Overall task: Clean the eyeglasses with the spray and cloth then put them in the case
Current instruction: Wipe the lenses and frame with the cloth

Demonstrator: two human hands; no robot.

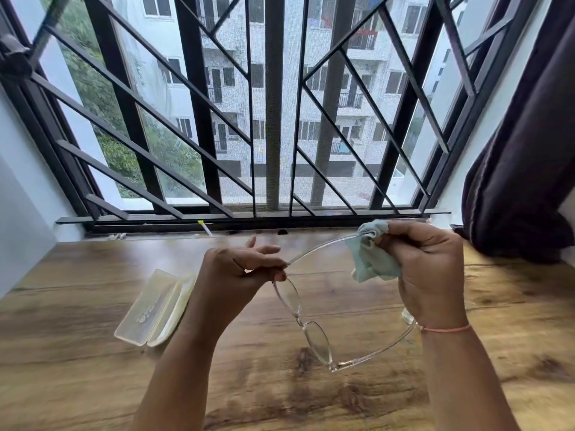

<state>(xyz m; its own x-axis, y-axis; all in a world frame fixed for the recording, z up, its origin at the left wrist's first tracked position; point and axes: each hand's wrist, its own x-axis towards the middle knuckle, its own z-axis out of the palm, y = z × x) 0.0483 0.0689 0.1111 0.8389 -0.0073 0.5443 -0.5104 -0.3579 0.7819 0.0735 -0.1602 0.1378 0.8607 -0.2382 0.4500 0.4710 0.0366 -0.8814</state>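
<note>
Head view: the left grip (241,275) pinches the clear-framed eyeglasses (298,317) at the hinge of one arm and holds them above the wooden desk (87,384). The right grip (431,269) pinches a pale green cloth (370,262) round the far end of that same arm. The case (155,309) lies open on the desk, just left of the left wrist. Behind are a barred window (273,119) and a dark curtain (529,150).

A brown wood-grain counter (93,384) stretched to a barred window (273,119). An open, pale translucent case (149,309) lay on its left side. A dark curtain (516,197) bunched at its far right corner.
</note>
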